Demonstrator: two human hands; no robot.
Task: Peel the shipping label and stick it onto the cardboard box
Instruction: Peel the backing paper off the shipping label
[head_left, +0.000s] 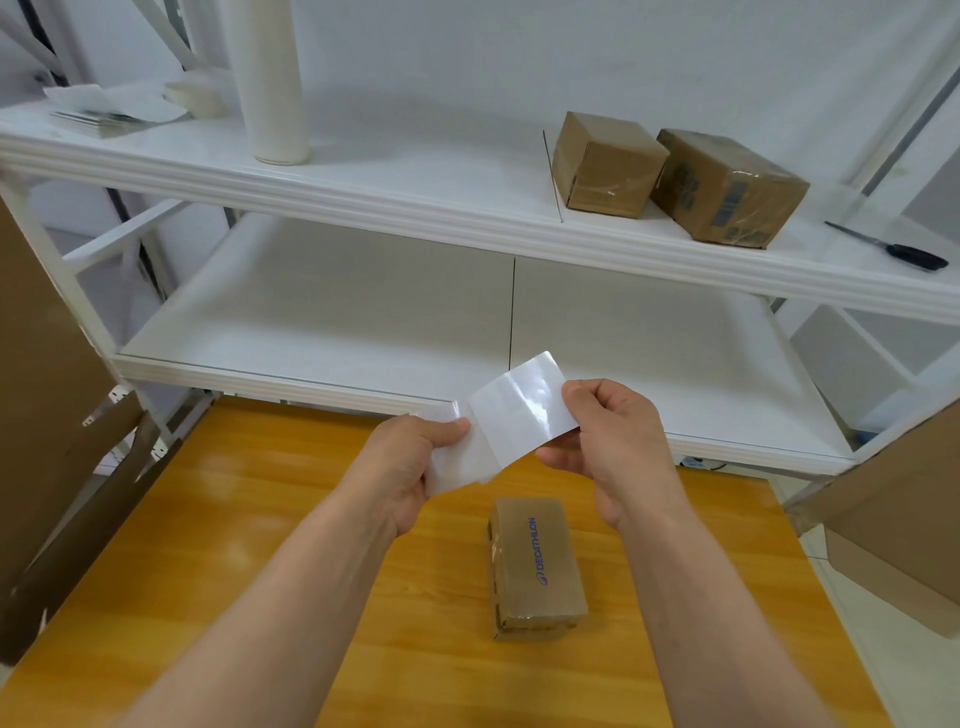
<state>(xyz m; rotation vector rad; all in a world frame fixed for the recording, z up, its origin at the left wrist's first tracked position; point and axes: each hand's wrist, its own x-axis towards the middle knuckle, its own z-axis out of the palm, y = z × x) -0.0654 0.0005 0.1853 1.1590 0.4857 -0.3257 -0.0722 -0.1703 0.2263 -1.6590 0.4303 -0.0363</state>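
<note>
A white shipping label (519, 410) is held in the air above the wooden table, its glossy sheet partly separated from a second white layer below it. My left hand (410, 467) pinches the lower left part of the sheets. My right hand (613, 441) pinches the right edge of the glossy sheet. Below my hands, a small taped cardboard box (537, 566) with blue DECATHLON print lies on the table (260, 545), apart from both hands.
A white shelf unit (363, 192) stands behind the table. Its upper shelf carries two cardboard boxes (675, 182), a tall white roll (270, 78), papers at the left and a black-handled tool (904, 249) at the right. Flat cardboard leans at the left (47, 415) and right (893, 509).
</note>
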